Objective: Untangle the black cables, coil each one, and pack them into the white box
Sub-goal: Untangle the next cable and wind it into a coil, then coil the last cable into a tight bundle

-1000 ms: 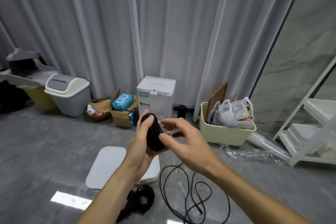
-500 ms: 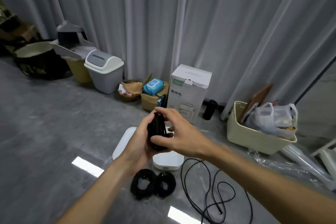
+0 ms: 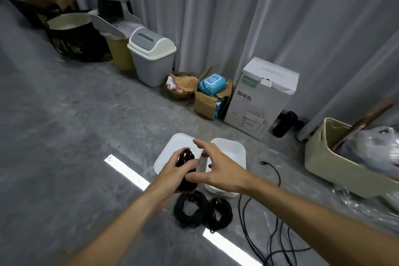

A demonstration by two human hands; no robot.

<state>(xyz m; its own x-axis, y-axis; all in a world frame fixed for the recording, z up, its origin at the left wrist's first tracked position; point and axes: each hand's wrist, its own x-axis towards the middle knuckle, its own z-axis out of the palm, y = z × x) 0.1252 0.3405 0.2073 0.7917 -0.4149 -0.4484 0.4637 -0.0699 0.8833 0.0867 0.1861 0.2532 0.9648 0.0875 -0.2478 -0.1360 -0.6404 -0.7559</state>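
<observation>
My left hand (image 3: 172, 171) grips a tightly coiled black cable (image 3: 187, 170), held upright above the floor. My right hand (image 3: 216, 165) hovers beside the coil with fingers spread and relaxed, its thumb near the bundle. The open white box (image 3: 235, 149) stands just behind my hands, and its white lid (image 3: 170, 153) lies flat to its left. Two coiled black cables (image 3: 203, 211) lie side by side on the floor in front of the box. A loose black cable (image 3: 272, 218) sprawls uncoiled to the right.
Along the curtain stand a grey bin (image 3: 151, 58), a yellow bucket (image 3: 119, 54), a cardboard box with blue wipes (image 3: 212, 95), a tall white carton (image 3: 261, 97) and a black bottle (image 3: 286, 124). A cream basket (image 3: 336, 162) with bags sits right.
The view has swung left and down. My hands with the coil have dropped lower, toward the box. My right hand has let go of the coil and spread its fingers.
</observation>
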